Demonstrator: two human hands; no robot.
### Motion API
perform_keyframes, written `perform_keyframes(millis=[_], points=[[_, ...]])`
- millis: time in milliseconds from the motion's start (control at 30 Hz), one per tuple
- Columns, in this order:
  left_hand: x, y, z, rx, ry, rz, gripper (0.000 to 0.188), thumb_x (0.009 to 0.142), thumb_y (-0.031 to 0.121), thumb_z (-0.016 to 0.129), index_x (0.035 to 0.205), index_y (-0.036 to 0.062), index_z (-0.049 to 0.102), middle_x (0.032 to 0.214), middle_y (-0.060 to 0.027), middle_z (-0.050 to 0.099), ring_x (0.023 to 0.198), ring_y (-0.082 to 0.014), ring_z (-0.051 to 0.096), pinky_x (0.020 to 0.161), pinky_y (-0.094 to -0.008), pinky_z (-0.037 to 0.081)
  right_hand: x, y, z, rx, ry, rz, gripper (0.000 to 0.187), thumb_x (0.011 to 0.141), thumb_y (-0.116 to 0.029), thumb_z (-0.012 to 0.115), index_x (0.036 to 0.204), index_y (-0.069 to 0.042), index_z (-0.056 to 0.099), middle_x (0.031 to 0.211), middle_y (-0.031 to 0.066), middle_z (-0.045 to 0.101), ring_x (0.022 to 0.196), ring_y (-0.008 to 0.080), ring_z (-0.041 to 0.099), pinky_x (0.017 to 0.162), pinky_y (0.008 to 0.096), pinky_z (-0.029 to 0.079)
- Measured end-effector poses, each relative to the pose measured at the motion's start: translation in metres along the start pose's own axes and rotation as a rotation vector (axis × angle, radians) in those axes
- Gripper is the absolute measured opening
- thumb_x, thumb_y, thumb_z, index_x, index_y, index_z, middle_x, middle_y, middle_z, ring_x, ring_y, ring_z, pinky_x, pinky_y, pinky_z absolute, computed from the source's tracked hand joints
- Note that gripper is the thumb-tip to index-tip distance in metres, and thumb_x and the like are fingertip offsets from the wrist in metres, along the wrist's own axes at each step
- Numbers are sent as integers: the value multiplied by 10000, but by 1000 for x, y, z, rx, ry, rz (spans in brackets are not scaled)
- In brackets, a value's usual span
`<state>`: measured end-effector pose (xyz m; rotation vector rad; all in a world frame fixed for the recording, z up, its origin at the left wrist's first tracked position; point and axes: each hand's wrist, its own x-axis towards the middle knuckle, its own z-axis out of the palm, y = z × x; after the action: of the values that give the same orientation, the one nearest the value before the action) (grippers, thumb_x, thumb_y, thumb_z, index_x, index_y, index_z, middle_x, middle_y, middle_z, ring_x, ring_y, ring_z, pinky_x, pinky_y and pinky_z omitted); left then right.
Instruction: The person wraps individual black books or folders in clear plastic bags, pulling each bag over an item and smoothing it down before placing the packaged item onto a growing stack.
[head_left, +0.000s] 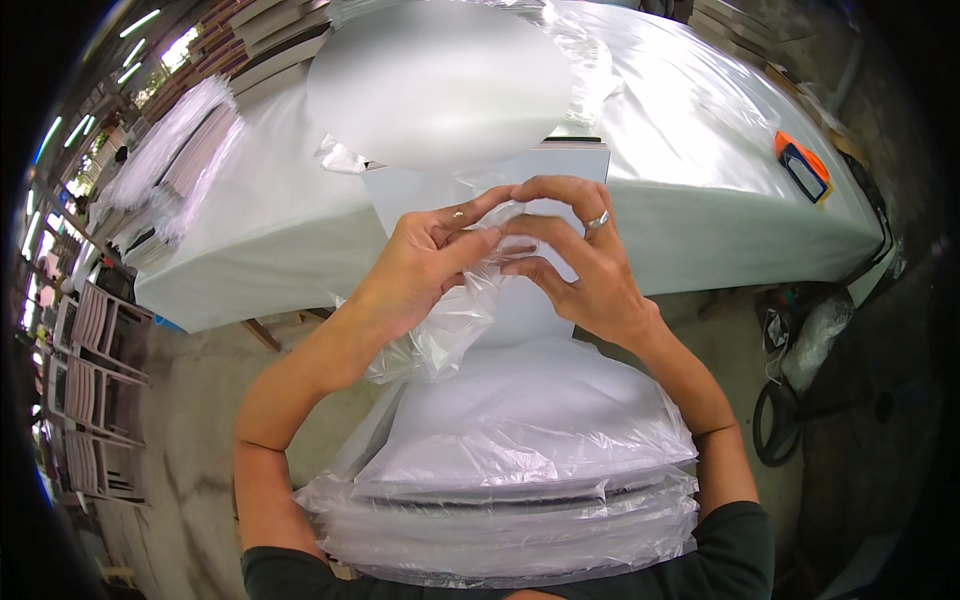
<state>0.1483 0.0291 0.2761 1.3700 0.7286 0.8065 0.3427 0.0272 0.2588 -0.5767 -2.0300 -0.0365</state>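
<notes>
My left hand and my right hand meet in front of me over thin clear plastic film. The left fingers pinch the film, and its crumpled part hangs below that hand. My right hand arches toward it, thumb and fingertips closed in on the film's upper part; the exact grip is partly hidden. Behind the hands stands a pale flat board, reaching from the table edge downward. Close to my body lies a thick stack of pale plastic-wrapped pieces, between my forearms.
A film-covered table spans the front. A blurred pale oval hides part of its top. An orange and dark-blue object lies at its right end. Plastic-wrapped sheets are piled at left, with stacked chairs on the floor beyond.
</notes>
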Motion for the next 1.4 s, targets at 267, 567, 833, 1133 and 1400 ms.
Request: perform_keyframes(millis=[267,567,833,1133,1400], points=[[-5,9,6,-172,17,214,497,892,65,427,1364,-32,305,1304,-149,458,1029,-184,579,871,-285,475,4,38,6,894,-191,303,1009,570,-286,846,1348,-33,256,1320,106,392,1237,221,375,1025,396,319],[-11,7,-44,-232,61,329,549,888,156,439,1391,12,270,1249,-206,500,1053,-236,578,870,-307,477,-20,37,-10,872,-229,883,278,696,-228,790,773,-5,644,630,-13,560,624,60,496,566,241,365],[4,-17,-39,-279,51,138,553,910,191,471,1386,5,258,1250,-226,488,1129,-283,521,967,-370,410,-25,37,-16,508,-126,794,236,758,-187,743,748,-12,584,594,-41,447,542,43,374,475,223,291],[-1,-20,-35,12,40,134,497,932,193,478,1365,5,321,1262,-185,499,1139,-232,515,976,-319,390,-26,33,-11,139,-116,681,278,726,-188,755,816,-1,570,634,29,457,586,121,441,527,264,357],[3,-22,-22,-204,5,126,484,944,210,464,1337,-39,333,1319,-172,439,1181,-277,479,993,-361,400,0,3,-4,-64,103,135,260,630,-103,758,830,-53,600,1102,75,517,922,263,519,815,377,404]])
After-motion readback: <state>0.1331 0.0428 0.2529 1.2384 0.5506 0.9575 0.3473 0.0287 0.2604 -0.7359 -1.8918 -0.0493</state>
